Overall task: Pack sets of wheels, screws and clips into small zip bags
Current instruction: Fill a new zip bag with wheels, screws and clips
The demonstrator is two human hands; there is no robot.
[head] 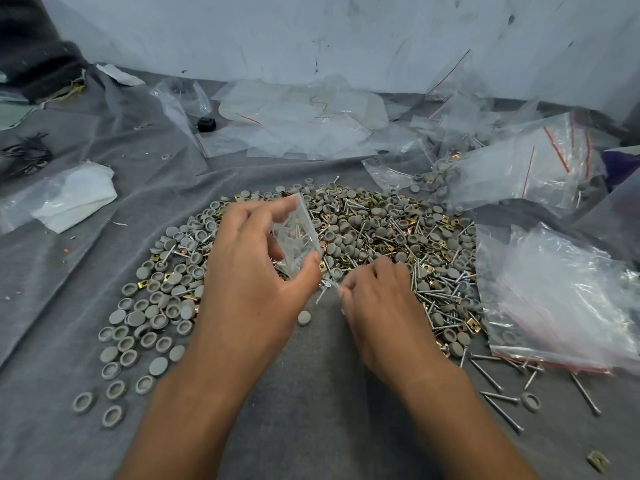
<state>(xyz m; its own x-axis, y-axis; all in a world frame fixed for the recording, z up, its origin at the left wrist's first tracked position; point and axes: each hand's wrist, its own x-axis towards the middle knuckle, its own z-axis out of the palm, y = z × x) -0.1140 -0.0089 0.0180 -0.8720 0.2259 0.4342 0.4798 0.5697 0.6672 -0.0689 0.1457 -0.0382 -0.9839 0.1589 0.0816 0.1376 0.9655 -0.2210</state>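
Filling step: the left hand (256, 271) grips 1 partly filled zip bag (296, 237) above the parts pile (363, 237), while the right hand (377, 306) pinches screws (327, 285) (count unclear), which next need guiding into the bag mouth.

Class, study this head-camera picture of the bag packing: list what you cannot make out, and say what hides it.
- Contents count of the small zip bag in the left hand: head view, motion blur and glare on the plastic.
- What the right hand pinches: its fingertips are blurred and turned away; likely a screw.
- Parts under the left hand: covered by it.
- Stack of empty bags: cut by the right edge.
- Filled bags behind: contents too small.
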